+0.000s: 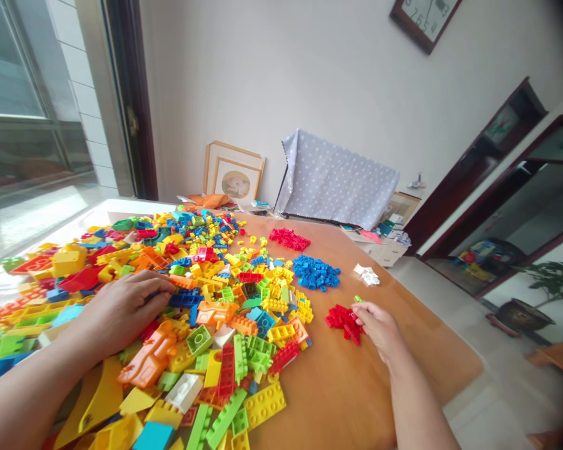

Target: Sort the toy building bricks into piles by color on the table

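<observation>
A broad heap of plastic building blocks (211,312) in many colours covers the left side of the table. My left hand (126,303) rests palm down on it, fingers loosely bent and slightly apart beside a dark blue block (186,299); what lies under the palm is hidden. At the right, my right hand (380,325) is at the edge of a small pile of red blocks (342,322). Its thumb and fingertips are pinched together there, and I cannot make out what is between them. A small green piece (358,299) shows just beyond the fingertips.
Sorted piles lie beyond my right hand: blue blocks (316,272), pinkish-red blocks (289,239) and a few white blocks (366,275). The brown table (431,350) has a rounded right corner. Behind it stand a cloth-covered object (340,178) and framed pictures (234,175).
</observation>
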{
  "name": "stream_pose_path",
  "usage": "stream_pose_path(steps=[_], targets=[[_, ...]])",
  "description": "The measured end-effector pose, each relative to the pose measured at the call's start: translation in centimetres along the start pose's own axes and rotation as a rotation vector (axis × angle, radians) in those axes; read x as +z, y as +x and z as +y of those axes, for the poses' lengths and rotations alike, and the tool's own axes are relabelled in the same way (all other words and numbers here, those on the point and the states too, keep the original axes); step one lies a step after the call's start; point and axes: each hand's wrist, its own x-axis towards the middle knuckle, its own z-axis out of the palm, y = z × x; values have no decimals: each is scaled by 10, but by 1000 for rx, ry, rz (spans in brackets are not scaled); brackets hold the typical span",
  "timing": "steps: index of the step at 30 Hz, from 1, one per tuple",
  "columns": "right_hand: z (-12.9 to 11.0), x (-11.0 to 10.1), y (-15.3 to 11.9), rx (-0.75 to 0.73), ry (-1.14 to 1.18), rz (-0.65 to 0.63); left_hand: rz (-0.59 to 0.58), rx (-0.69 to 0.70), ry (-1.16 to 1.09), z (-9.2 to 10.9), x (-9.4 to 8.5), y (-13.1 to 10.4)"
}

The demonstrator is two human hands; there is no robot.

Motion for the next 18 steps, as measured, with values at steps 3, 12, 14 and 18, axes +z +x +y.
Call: stream_pose_path(steps=[3, 12, 14, 18], targets=[[0, 1, -4, 11, 96, -1, 2, 3, 10, -2, 2, 1], [5, 0, -3, -14, 242, 38, 12, -13, -6, 3, 0, 1], [7, 0, -1, -32, 258, 54, 11, -14, -8, 2, 1, 1], [11, 0, 0, -47, 253, 73, 15, 5, -19, 7, -3, -1]])
